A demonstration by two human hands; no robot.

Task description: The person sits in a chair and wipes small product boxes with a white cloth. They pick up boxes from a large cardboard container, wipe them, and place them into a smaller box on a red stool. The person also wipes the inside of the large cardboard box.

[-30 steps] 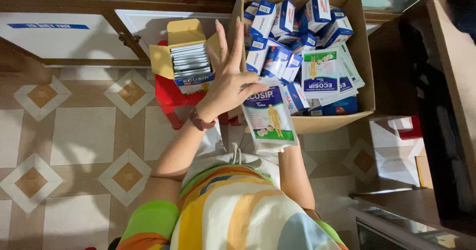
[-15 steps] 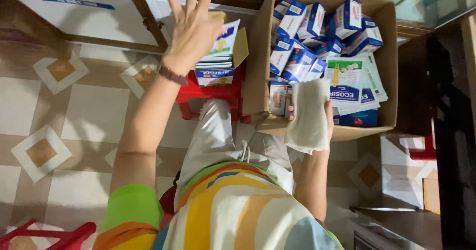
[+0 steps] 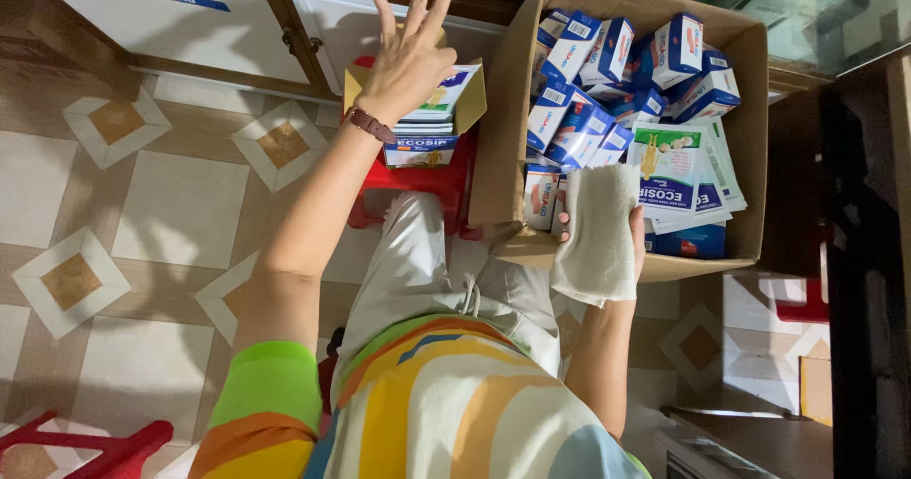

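1. Head view looks straight down on a tiled floor (image 3: 180,208) of pale squares with brown diamond insets, filling the left half of the frame.
2. Along the upper left of the frame runs a wooden cabinet base with white door panels (image 3: 142,9) and small metal handles.
3. At upper centre, a red plastic stool (image 3: 418,185) carries a small open carton (image 3: 432,123) stacked with flat sachets; its yellowish flaps stand open.
4. The left hand (image 3: 408,61) lies on the top sachet of that stack, palm down, fingers spread and pointing to the top edge of the frame. It grips nothing.
5. A dark band sits on the left wrist.
6. At upper right, a large cardboard box (image 3: 498,147) stands on the floor just beside the stool, filled with small blue-and-white boxes (image 3: 607,52) and flat green-and-white sachets (image 3: 669,161).
7. The right hand (image 3: 631,242) is at the near rim of the cardboard box, fingers clamped on a white sachet (image 3: 598,232) seen from its blank side, held over the box's near edge.
8. Another red stool (image 3: 104,450) shows at the lower left corner, and dark furniture fills the right edge of the frame.
9. The person's striped, multicoloured top fills the bottom centre.
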